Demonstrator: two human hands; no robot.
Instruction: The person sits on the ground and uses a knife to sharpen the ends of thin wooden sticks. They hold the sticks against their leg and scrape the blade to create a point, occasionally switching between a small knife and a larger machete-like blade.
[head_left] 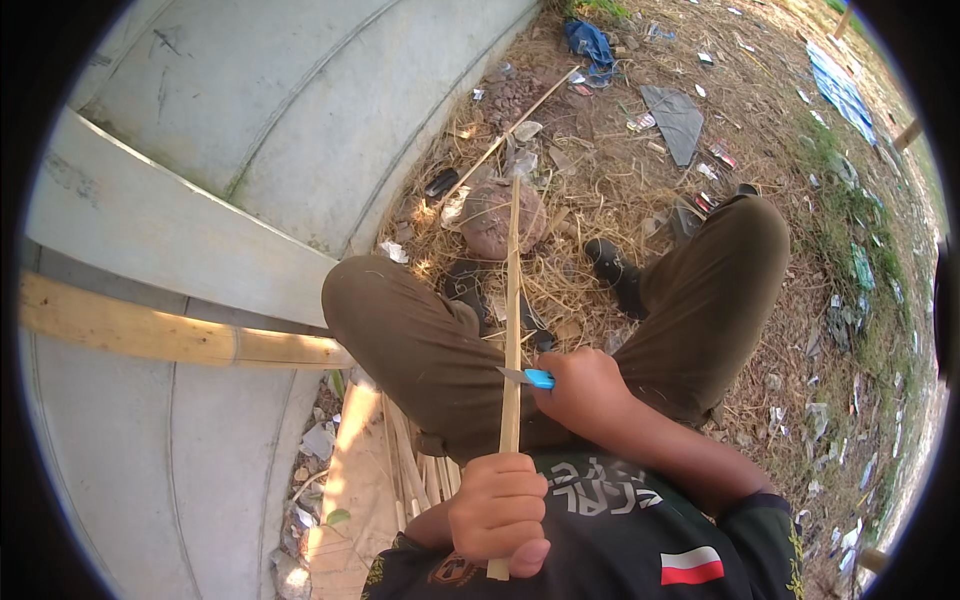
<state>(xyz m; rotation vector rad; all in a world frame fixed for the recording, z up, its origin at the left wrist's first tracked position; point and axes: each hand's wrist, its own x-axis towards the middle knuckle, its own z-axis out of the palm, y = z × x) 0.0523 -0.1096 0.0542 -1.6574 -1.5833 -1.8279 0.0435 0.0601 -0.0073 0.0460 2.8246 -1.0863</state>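
Both hands work one bamboo strip. Left hand is fisted round the strip's near end, fingers curled tight, thumb across; the strip's butt pokes out just below the fist. Right hand is closed on a small knife w/ a blue handle; the short blade points left & meets the strip's right edge abt midway up. Strip runs nearly straight from the fist, over the lap & betw. the knees, its far tip ending over a round brownish stone on the ground.

Person sits w/ knees apart in brown trousers, dark shirt low in view. Black shoe sits right of the strip on dry straw. More split bamboo pieces lie near the left thigh, & a wide pale bamboo slat stretches out to the left. Curved grey concrete surface fills the left side. A long thin stick lies slanted far off, past the stone. Far right: litter, a grey sheet & blue cloth on the straw.
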